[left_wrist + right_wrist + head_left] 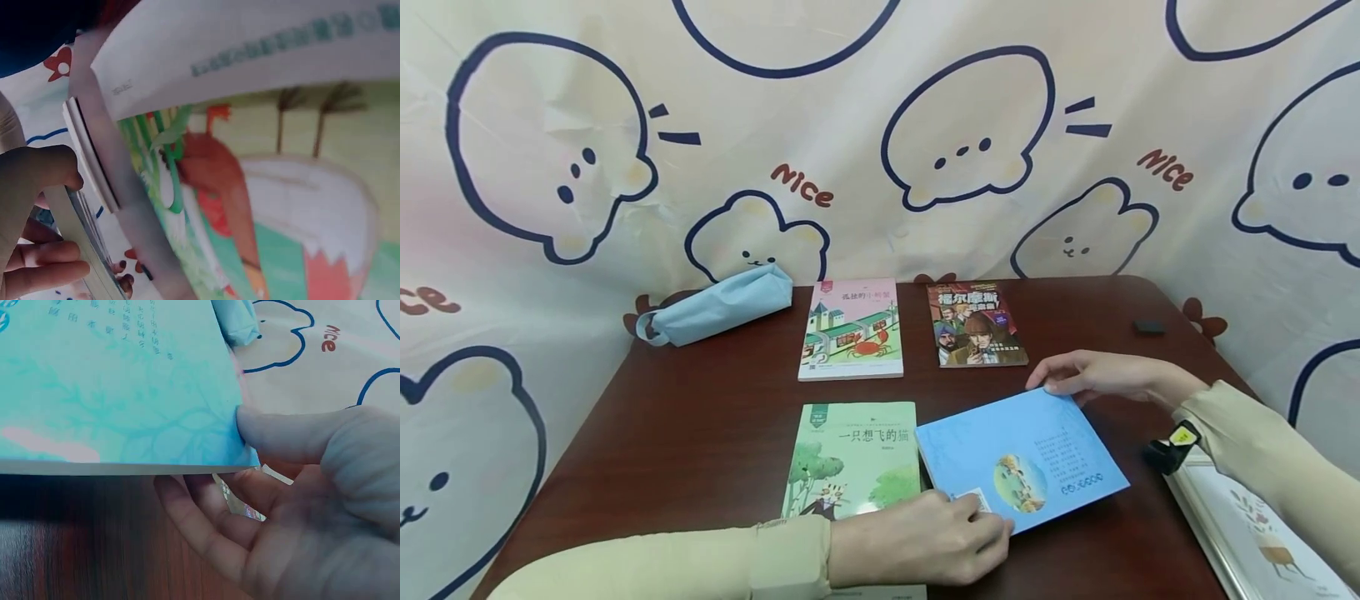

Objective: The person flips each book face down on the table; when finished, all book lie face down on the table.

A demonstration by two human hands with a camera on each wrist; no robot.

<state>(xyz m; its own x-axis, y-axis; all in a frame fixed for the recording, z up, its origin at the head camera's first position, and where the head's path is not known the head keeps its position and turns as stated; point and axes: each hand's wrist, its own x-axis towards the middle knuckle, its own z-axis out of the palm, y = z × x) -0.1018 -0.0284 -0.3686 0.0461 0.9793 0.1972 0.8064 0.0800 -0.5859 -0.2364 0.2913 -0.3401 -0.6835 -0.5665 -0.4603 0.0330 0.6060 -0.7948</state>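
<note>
Blue book (1022, 458) was up in both hands, over the right half of the table (700, 442), askew and just right of the green book (857, 458). Left hand (925, 537) gripped the near edge; right hand (1105, 375) pinched the far corner, thumb on the cover, fingers underneath. Left corner sat right at the green book's edge, couldn't tell if touching

My read on handling: grips at opposite edges were a sound choice, but pressure needed to be light and even or that pinched corner would crease. Any turn wanted both hands moving together, pages kept closed, left corner clear of the green book first. Left sleeve (662, 562) crossed above the green book's near end, so a low forearm risked dragging it
</note>
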